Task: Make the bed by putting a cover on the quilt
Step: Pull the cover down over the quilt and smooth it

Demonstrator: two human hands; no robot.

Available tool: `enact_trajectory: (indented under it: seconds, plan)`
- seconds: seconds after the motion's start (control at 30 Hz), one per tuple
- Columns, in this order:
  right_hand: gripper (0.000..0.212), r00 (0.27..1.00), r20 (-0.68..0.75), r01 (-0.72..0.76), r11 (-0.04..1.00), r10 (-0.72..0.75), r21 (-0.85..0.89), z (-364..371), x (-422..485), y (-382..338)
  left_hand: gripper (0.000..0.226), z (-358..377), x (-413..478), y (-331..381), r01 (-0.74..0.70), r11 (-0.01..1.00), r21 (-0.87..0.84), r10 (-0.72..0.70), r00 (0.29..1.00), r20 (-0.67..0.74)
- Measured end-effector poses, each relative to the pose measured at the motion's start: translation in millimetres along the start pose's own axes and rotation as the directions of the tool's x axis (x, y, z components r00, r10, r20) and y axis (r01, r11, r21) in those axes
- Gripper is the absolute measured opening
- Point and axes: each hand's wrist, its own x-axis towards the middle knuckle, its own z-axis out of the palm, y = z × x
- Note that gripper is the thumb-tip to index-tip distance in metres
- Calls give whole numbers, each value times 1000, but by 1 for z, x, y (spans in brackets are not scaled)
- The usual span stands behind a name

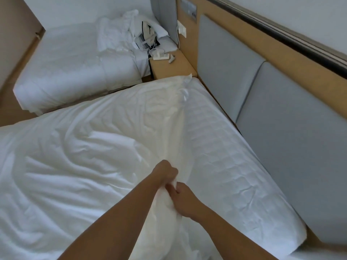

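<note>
At the mattress edge, the cover is being clenched in the curled left hand and right hand, slippage likely being risked by uneven pulling.

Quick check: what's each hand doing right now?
Left hand: fingers curled, gripping the bunched quilt cover edge.
Right hand: gripping the same edge, nearer the camera.

This looks like a hotel twin bedroom, with 2 white beds, the near bed and far bed, a wooden bedside table between them, grey padded headboard panels and a wall switch panel.
</note>
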Motion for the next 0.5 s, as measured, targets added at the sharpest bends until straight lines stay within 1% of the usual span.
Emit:
enact_trajectory:
  seconds: [0.03, 0.07, 0.1, 0.13, 0.17, 0.2, 0.23, 0.27, 0.3, 0.33, 0.37, 0.43, 0.5]
  plan:
    - [43, 999, 48, 2, 997, -5, 73, -9, 4, 5, 14, 5, 5, 8, -8, 998, 55, 8, 1000, -1]
    - [39, 996, 90, -19, 980, 1, 197, -20, 7, 9, 16, 9, 9, 13, -28, 996, 88, 29, 1000, -8]
    - [36, 996, 87, -54, 934, 24, 354, -32, 13, 13, 16, 12, 10, 20, -43, 995, 85, 46, 998, -38]
    - [39, 996, 27, -83, 854, 81, 514, -44, 23, 16, 14, 13, 11, 26, -59, 996, 74, 64, 995, -75]
    - [46, 981, -51, -110, 753, 187, 649, -55, 38, 22, 14, 12, 11, 33, -74, 994, 81, 82, 992, -97]
    - [53, 943, -98, -153, 674, 319, 723, -66, 55, 29, 16, 12, 12, 39, -92, 991, 98, 103, 989, -104]
    - [60, 900, -89, -225, 630, 426, 744, -74, 73, 34, 19, 10, 12, 45, -107, 988, 108, 118, 988, -98]
    - [67, 884, -22, -295, 592, 467, 750, -81, 87, 33, 21, 8, 12, 51, -118, 987, 110, 128, 988, -89]
    - [69, 889, 82, -348, 547, 451, 762, -84, 101, 32, 23, 4, 14, 56, -122, 987, 108, 132, 987, -88]
    - [64, 896, 172, -381, 511, 409, 770, -84, 114, 27, 23, -1, 14, 63, -122, 988, 95, 132, 986, -98]
    - [55, 905, 223, -390, 497, 362, 776, -85, 124, 18, 23, -7, 14, 69, -117, 991, 67, 124, 985, -121]
    - [46, 930, 213, -346, 517, 300, 783, -85, 145, 0, 24, -24, 12, 82, -116, 993, -32, 108, 977, -181]
    - [43, 946, 127, -284, 569, 299, 771, -87, 156, -11, 25, -42, 7, 94, -114, 986, -125, 82, 969, -231]
